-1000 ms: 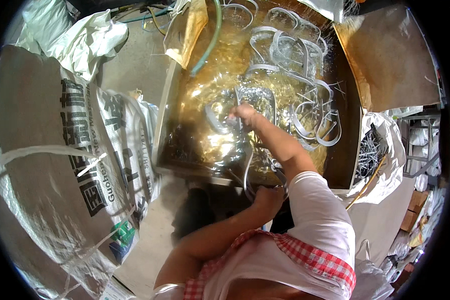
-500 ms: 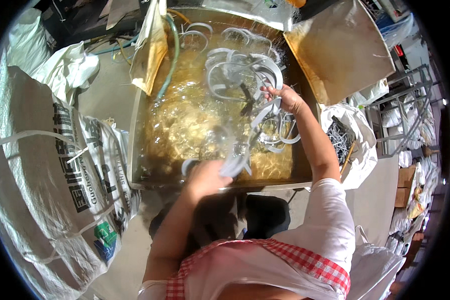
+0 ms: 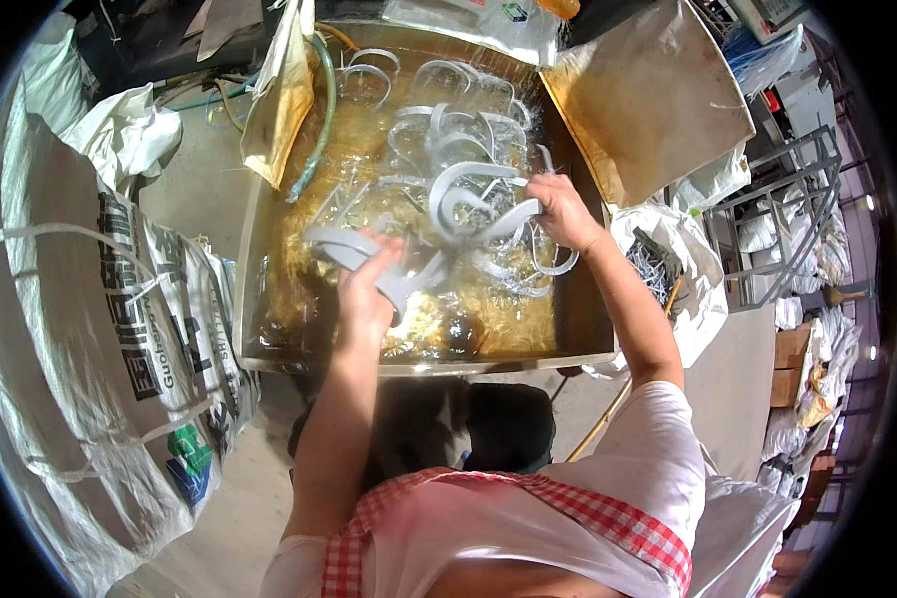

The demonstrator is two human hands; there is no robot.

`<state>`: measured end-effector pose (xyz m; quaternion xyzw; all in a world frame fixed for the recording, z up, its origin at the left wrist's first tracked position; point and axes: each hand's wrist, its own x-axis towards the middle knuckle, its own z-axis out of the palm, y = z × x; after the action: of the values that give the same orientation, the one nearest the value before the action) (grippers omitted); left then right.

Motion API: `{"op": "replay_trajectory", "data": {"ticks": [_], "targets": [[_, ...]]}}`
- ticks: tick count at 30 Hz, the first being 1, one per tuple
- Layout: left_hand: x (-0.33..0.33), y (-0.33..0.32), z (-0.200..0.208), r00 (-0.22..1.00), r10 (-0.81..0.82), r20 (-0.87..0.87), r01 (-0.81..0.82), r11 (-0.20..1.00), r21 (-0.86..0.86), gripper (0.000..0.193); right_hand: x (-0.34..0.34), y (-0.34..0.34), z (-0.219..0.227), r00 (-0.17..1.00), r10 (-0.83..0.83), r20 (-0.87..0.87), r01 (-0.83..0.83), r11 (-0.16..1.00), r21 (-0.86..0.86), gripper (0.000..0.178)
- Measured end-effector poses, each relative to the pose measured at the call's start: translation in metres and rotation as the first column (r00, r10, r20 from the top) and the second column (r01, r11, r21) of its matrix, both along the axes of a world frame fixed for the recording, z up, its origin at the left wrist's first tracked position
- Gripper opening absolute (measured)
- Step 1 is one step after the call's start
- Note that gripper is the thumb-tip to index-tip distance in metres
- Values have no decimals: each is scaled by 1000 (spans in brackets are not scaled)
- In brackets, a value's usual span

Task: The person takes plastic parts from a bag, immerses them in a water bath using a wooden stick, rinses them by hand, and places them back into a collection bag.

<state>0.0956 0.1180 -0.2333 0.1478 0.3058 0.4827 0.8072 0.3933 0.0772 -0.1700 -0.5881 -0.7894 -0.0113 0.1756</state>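
Curled grey strips, plastic by their look, lie in and above a shallow metal tank of brownish water [image 3: 299,299]. My left hand [image 3: 367,294] is closed on a bent grey strip [image 3: 344,246] over the near left part of the water. To its right, my right hand [image 3: 565,212] grips another looped grey strip [image 3: 473,174] near the tank's right wall. Between my hands the strips cross and blur, so I cannot tell whether they are joined. More loose grey loops [image 3: 448,125] lie in the water farther back, where spray falls.
A green hose [image 3: 324,120] hangs over the tank's back left. A stained board [image 3: 658,100] leans at the back right. Beside the tank's right wall stands a white sack [image 3: 703,309] of grey scraps [image 3: 648,269]. Large woven sacks [image 3: 80,329] fill the left side.
My left hand has moved up and away from the tank's near edge, raising grey strip over the water. My right hand has come slightly lower, and the strips it grips have swung leftward.
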Motion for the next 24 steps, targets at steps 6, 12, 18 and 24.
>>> {"op": "replay_trajectory", "data": {"ticks": [6,12,18,24], "targets": [[22,-17,1,688,-123,-715,617,619,486,56,-62,29,35,964,260,-52,-260,890,-374,23],[17,-30,-6,828,-547,-126,527,681,508,66,-76,45,8,965,-182,-189,88,903,-421,35],[6,-28,15,822,-545,-165,552,692,465,47,-79,48,-3,932,-303,-197,161,835,-526,31],[4,-29,3,818,-536,-207,568,695,441,47,-97,43,17,890,44,-453,-262,863,-431,66]]}}
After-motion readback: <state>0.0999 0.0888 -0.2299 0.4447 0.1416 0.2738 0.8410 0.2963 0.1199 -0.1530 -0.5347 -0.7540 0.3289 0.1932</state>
